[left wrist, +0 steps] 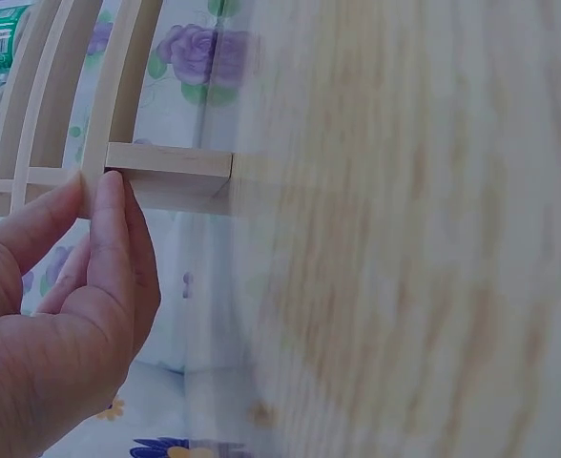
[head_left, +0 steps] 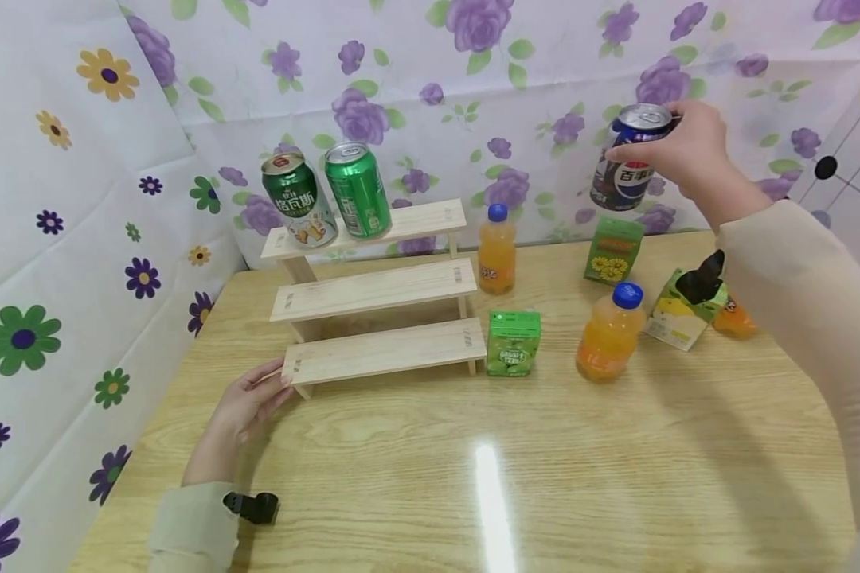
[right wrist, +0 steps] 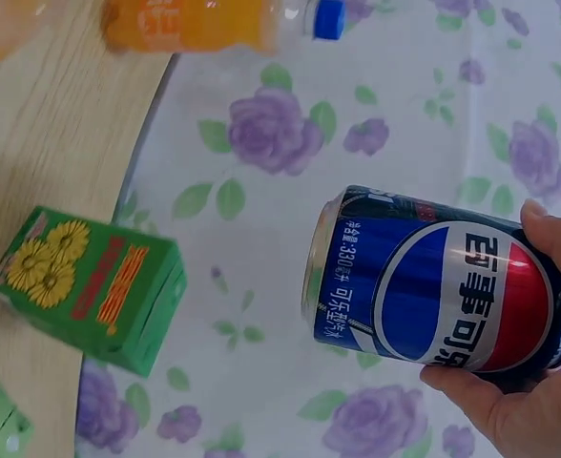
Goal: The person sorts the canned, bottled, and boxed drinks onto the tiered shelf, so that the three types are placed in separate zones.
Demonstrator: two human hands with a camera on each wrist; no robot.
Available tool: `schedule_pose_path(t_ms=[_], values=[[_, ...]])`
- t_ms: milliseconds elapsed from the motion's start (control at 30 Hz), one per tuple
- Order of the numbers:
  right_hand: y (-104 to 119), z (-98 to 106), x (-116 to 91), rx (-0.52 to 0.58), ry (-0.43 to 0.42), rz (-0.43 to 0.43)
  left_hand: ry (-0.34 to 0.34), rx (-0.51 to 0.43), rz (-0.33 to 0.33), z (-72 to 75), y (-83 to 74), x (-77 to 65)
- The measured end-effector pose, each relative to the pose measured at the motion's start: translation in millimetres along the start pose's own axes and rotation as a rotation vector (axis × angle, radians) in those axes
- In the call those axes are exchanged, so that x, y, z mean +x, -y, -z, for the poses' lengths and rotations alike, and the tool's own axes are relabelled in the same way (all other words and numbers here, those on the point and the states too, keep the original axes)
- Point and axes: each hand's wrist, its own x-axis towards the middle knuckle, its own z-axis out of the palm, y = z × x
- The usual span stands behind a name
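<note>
My right hand grips a blue Pepsi can near its top and holds it in the air, above a green drink carton. In the right wrist view the Pepsi can lies sideways across the picture, its label showing. At the left, my left hand pinches the front left corner of the lowest step of a three-tier wooden shelf; the left wrist view shows thumb and fingers on that board's end. A dark green can and a bright green can stand on the top tier.
Right of the shelf stand an orange drink bottle and a green juice carton. Farther right are another orange bottle, a yellow-green carton and a partly hidden orange bottle. Flowered cloth hangs behind the table.
</note>
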Motion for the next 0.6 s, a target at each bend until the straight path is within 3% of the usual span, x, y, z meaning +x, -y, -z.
schedule_pose_path(t_ms=[267, 600], values=[[31, -15, -2, 0.004, 0.016, 0.059, -0.031, 0.002, 0.007, -3.0, -2.5, -2.1], [64, -40, -4, 0.085, 0.054, 0.116, -0.045, 0.000, 0.016, -5.8, -4.9, -3.9]])
